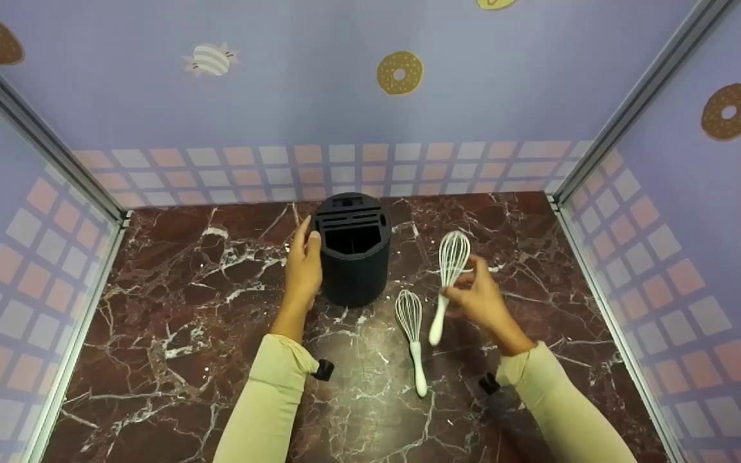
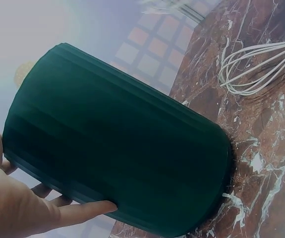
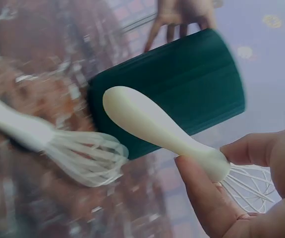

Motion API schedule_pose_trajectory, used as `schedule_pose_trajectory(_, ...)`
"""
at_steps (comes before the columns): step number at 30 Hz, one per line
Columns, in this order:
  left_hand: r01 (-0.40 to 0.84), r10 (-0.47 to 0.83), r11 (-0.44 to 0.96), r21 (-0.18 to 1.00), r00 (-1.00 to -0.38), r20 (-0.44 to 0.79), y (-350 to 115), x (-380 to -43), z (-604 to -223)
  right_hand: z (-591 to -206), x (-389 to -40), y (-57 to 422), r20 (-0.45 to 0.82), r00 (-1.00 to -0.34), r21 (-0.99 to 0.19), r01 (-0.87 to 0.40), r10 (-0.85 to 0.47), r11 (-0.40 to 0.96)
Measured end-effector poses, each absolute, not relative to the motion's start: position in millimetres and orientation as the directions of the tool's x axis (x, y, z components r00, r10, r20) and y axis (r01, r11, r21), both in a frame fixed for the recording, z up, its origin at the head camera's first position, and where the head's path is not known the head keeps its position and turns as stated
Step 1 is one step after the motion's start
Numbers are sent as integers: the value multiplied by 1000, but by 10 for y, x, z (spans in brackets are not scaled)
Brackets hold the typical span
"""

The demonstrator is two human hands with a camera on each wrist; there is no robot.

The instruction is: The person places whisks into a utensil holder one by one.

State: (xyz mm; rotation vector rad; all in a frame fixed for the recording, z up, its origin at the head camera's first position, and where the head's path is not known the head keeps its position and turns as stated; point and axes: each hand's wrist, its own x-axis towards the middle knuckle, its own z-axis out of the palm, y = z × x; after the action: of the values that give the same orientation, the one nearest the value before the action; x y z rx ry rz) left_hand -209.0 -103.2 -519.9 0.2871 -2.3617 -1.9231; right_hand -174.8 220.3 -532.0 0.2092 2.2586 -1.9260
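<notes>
A dark, round utensil holder (image 1: 354,276) with slots and a larger opening in its top stands upright on the table. My left hand (image 1: 304,267) lies along its left side, fingers straight against the wall and thumb near the rim. To the right of the holder, my right hand (image 1: 478,297) pinches a white whisk (image 1: 453,254) between thumb and fingers where wires meet handle. Its wire end points away from me, and its handle (image 3: 142,116) shows against the holder in the right wrist view. A second white whisk (image 1: 417,366) lies on the table between the holder and my right hand.
The table (image 1: 171,386) has a dark red marbled top with white veins. A purple wall (image 1: 319,96) with printed sweets and checks closes the back, and similar panels (image 1: 686,212) flank both sides, meeting in metal corner rails (image 1: 634,109).
</notes>
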Motion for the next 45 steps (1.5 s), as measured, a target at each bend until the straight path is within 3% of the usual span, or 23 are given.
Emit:
schedule_pose_trajectory(11,-78,-211,175,981,-977,-40,-1017,-2103,-5204,-4607,-1988,1801,-59,-996,-998,57,-68,27)
schedule_pose_trajectory(21,-79,-207,163,983,-977,-44,-1015,-2092,-5186,-4153,-2205,1309,118,-989,-993,-119,-89,17)
schedule_pose_trajectory(31,-74,-214,165,983,-976,-38,-1011,-2112,-5212,-4088,-2427,892,240,-966,-964,-249,-99,89)
schedule_pose_trajectory(38,-63,-208,142,988,-978,-32,-1003,-2114,-5204,-4151,-2539,729,347,-930,-896,-368,-123,250)
schedule_pose_trajectory(45,-61,-215,148,987,-976,-28,-1018,-2104,-5190,-4237,-2567,580,329,-936,-876,-353,-129,329)
